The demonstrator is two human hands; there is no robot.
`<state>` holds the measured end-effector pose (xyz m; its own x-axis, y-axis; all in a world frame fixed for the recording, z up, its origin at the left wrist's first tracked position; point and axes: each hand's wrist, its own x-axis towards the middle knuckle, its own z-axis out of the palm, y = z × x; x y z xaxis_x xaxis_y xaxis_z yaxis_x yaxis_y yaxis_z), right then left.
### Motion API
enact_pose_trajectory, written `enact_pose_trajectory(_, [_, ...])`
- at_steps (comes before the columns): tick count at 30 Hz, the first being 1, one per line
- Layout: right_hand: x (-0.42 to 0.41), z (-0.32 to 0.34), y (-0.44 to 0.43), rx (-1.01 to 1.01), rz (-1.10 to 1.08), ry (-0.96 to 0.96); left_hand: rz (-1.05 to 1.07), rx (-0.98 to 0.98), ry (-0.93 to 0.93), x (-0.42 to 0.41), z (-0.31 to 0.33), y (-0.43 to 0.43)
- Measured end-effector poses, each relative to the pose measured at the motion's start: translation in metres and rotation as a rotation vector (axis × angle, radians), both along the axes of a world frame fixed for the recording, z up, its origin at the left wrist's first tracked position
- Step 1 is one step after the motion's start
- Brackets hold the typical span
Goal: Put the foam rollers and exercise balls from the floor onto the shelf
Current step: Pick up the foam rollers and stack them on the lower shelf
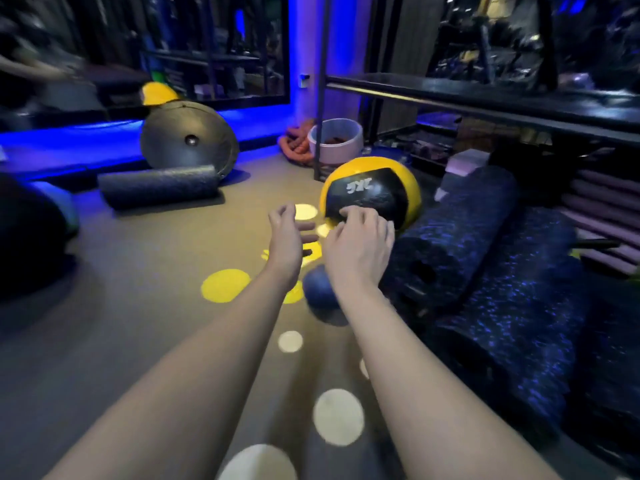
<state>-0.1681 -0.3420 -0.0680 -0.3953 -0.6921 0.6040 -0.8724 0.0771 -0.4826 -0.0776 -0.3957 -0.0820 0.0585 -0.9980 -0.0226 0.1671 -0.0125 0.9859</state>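
Both hands, left (284, 237) spread apart, right (360, 242) fingertips resting unclamped on the yellow ball (372, 192) at one o'clock, seem mid-grab; next, cradle and lift to the shelf (485, 95).

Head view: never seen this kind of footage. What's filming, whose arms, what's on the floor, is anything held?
There is no machine here. One wide-angle camera worn on a person's head looks forward and down, so the two bare arms are the wearer's own.

The right hand has its fingers on the yellow and black medicine ball, which sits on the grey gym floor; it is touched, not lifted. The left hand is open beside it, holding nothing.

Also on the floor: a dark cylindrical foam roller at the left, speckled blue-black foam rollers at the right beside the black metal shelf, and a small dark ball under the wrists.
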Motion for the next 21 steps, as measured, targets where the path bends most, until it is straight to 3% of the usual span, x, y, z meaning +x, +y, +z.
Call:
enact_pose_trajectory(4, [0.152,-0.029,0.007,0.397,0.281,-0.105,0.234,0.018,-0.176,0.168,0.007,0.005])
enact_pose_trajectory(11, [0.404,-0.061,0.033,0.731,0.62,0.04,0.642,0.219,-0.448,0.498,-0.024,0.081])
enact_pose_trajectory(14, [0.5,-0.05,0.023,0.718,0.755,0.193,0.852,0.328,-0.297,0.615,-0.075,0.097])
enact_pose_trajectory(16, [0.548,-0.043,0.01,0.707,0.823,0.286,0.917,0.349,-0.077,0.651,-0.086,0.1])
enact_pose_trajectory(18, [0.579,-0.036,-0.003,0.709,0.839,0.318,0.84,0.259,0.14,0.651,-0.061,0.1])
enact_pose_trajectory(21, [0.608,-0.037,-0.033,0.729,0.832,0.359,0.829,0.075,0.2,0.649,-0.045,0.077])
